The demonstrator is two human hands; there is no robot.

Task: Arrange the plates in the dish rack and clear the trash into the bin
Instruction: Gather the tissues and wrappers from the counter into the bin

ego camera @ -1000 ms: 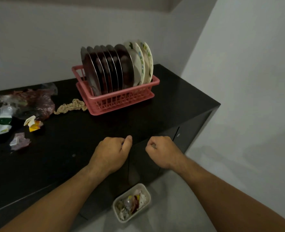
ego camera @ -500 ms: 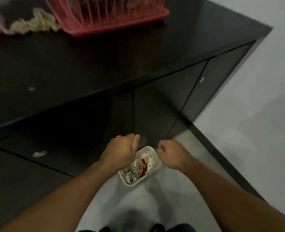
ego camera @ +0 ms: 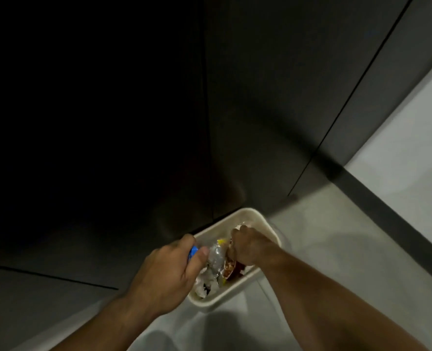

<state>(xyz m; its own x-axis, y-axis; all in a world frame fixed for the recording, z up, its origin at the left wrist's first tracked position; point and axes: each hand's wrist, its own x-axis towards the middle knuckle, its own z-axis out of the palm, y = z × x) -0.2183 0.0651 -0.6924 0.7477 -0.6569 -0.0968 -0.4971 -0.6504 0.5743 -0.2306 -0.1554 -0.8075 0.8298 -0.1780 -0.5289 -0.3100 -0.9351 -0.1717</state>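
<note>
At lower centre, a blue-tipped scrap (ego camera: pixel 193 250) is pinched by the left hand (ego camera: pixel 169 269) over the bin (ego camera: pixel 248 213). The right hand (ego camera: pixel 250 247) is sunk with curled fingers in the trash (ego camera: pixel 215 260), its hold hidden. Trash could be dragged over the low rim, or the bin tipped, on withdrawal.

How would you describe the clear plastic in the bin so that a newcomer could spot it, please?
From the dark cabinet fronts, drop to the cream bin at their foot. Between the left hand, which pinches a blue piece, and the right hand lies the clear plastic: it alone is transparent, unlike the white paper and reddish wrapper beside it.
</note>
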